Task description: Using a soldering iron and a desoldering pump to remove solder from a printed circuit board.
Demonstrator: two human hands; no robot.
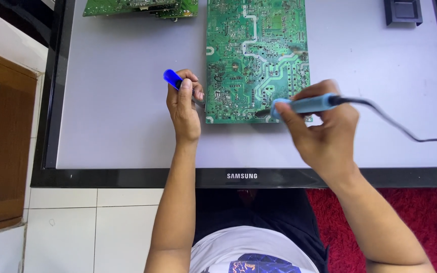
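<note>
A large green circuit board lies solder side up on the grey face of a flat screen that lies flat with its black frame around it. My right hand grips a light-blue soldering iron; its tip touches the board's lower edge. Its black cable trails off to the right. My left hand holds a blue-handled tool just left of the board's lower left corner; the tool's tip is hidden by my fingers.
A second green circuit board lies at the top left of the screen. A small black box sits at the top right. White floor tiles, a wooden panel at left and a red rug lie around the screen.
</note>
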